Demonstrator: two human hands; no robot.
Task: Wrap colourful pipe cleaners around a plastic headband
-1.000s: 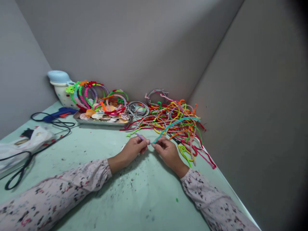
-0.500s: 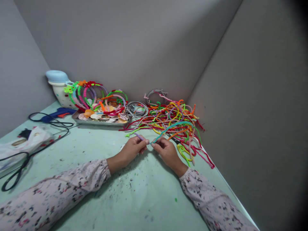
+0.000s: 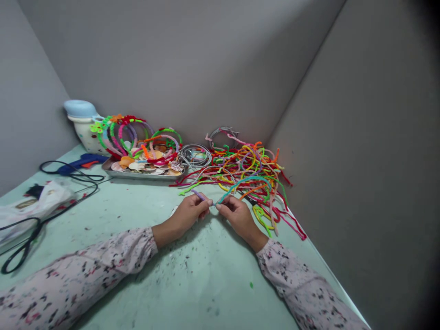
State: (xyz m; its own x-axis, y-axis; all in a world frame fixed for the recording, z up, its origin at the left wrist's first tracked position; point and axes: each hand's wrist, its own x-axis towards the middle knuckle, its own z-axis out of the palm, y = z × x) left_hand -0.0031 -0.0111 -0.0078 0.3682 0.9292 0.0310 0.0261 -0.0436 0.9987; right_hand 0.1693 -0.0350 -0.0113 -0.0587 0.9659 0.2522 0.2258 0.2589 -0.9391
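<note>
Over the middle of the table my two hands face each other, fingertips almost meeting. My left hand [image 3: 191, 212] pinches a purple pipe cleaner [image 3: 196, 194], whose free end pokes out above the fingers. In my right hand [image 3: 239, 217] a turquoise pipe cleaner [image 3: 237, 185] is pinched near its end; the rest arches up and right over the heap. Between the fingertips the two pipe cleaners seem to meet; the fingers hide whether they are joined. Just behind my right hand spreads a tangled heap of colourful pipe cleaners [image 3: 254, 160].
A metal tray [image 3: 144, 175] of seashells stands at the back, with pipe-cleaner-wrapped hoops [image 3: 123, 135] on it. Coiled grey wire [image 3: 195, 156] lies beside it. At left are a white container with blue lid [image 3: 84, 123], a blue glue gun [image 3: 80, 163], a black cord [image 3: 41, 223] and a plastic bag [image 3: 51, 198].
The turquoise pipe cleaner's arch has drawn in slightly to the left. Both hands keep nearly the same place and grip.
</note>
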